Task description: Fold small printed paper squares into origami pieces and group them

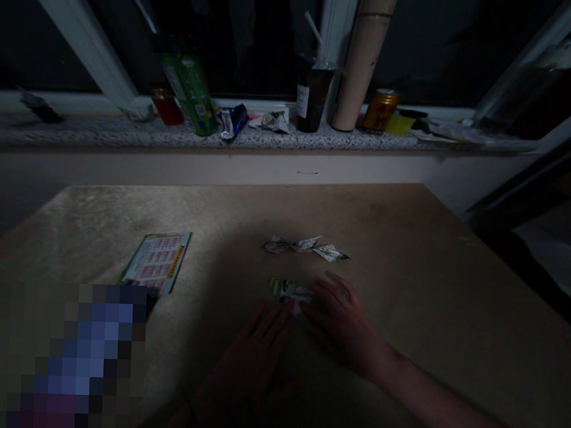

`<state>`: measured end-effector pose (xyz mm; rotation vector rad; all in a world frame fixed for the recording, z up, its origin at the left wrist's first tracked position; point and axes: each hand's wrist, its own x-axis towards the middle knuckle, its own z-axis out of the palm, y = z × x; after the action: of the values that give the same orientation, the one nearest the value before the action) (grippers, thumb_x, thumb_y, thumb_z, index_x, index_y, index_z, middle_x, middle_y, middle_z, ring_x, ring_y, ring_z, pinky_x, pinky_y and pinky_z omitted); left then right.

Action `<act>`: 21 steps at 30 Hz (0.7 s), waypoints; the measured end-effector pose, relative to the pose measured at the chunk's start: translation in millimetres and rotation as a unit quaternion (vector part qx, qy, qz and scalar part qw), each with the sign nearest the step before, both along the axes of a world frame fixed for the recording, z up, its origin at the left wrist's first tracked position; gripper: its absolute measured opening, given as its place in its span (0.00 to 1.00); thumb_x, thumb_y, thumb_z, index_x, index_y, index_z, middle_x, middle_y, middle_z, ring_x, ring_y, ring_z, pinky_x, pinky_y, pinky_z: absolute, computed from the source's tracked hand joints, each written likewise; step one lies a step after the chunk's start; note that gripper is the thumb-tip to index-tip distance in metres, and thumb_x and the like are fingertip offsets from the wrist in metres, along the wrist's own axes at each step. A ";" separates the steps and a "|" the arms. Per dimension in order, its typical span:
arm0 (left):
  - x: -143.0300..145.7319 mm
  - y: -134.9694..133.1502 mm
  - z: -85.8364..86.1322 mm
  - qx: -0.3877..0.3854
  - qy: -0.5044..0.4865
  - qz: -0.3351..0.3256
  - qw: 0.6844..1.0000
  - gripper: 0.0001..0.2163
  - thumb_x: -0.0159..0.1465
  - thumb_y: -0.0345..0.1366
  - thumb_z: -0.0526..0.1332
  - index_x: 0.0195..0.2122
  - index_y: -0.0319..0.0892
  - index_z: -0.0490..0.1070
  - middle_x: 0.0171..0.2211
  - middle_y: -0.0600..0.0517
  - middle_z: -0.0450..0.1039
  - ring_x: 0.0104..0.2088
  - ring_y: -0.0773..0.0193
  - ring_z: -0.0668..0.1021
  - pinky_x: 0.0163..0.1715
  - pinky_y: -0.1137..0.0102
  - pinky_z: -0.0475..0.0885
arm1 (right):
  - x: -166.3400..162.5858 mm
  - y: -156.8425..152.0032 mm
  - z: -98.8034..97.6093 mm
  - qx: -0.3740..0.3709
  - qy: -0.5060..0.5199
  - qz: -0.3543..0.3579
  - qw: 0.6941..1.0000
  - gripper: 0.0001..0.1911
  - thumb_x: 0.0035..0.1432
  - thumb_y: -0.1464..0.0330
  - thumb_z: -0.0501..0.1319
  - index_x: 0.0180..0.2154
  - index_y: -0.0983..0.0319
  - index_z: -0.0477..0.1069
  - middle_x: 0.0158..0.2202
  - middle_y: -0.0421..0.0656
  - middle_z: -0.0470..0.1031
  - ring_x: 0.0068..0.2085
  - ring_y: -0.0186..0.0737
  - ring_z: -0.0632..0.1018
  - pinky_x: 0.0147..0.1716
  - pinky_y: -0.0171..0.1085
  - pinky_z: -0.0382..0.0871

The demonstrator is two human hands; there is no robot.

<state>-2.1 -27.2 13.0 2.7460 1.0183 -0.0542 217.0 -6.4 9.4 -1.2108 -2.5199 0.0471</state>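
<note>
In dim light, my left hand [262, 338] and my right hand [340, 319] lie flat on a tan table [406, 243], fingers stretched out. Their fingertips press on a small folded piece of printed paper [290, 290] between them. Just beyond it lie several small folded paper pieces [307, 246] in a row. A printed leaflet [156, 262] with red and green blocks lies flat to the left.
A stone windowsill [105, 131] runs behind the table, holding a green bottle [191, 92], a red jar [167, 107], a dark cup with a straw [312, 96], a tall cardboard tube [363, 60], a gold can [380, 110] and wrappers. A blurred patch covers the lower left.
</note>
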 end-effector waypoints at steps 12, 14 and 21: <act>4.0 -4.8 -2.7 0.015 -0.006 0.010 1.000 0.36 0.60 0.47 0.54 0.63 0.30 0.45 0.65 0.41 0.43 0.63 0.52 0.50 0.59 0.60 0.50 | 0.0 -4.4 -4.3 0.055 -0.005 0.037 0.998 0.15 0.59 0.62 0.58 0.47 0.58 0.69 0.53 0.44 0.68 0.56 0.46 0.64 0.60 0.55 0.45; 3.3 -5.6 -6.1 0.026 -0.024 0.007 0.999 0.37 0.60 0.48 0.55 0.63 0.30 0.45 0.64 0.40 0.44 0.63 0.52 0.50 0.59 0.60 0.50 | -0.5 -4.5 -4.9 0.054 -0.005 0.034 0.998 0.16 0.58 0.62 0.58 0.47 0.58 0.69 0.53 0.45 0.68 0.56 0.47 0.64 0.59 0.56 0.45; 0.3 -7.5 -15.4 0.059 -0.056 -0.008 0.997 0.38 0.59 0.46 0.56 0.63 0.29 0.43 0.65 0.39 0.43 0.63 0.51 0.49 0.59 0.60 0.49 | -0.5 -3.5 -4.2 0.047 -0.006 0.046 0.998 0.17 0.59 0.62 0.57 0.50 0.55 0.68 0.55 0.45 0.66 0.57 0.47 0.63 0.59 0.58 0.46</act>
<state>-1.7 -34.7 -2.4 2.8261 0.9984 0.1610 216.5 -9.9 5.2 -1.0626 -2.5556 -0.0544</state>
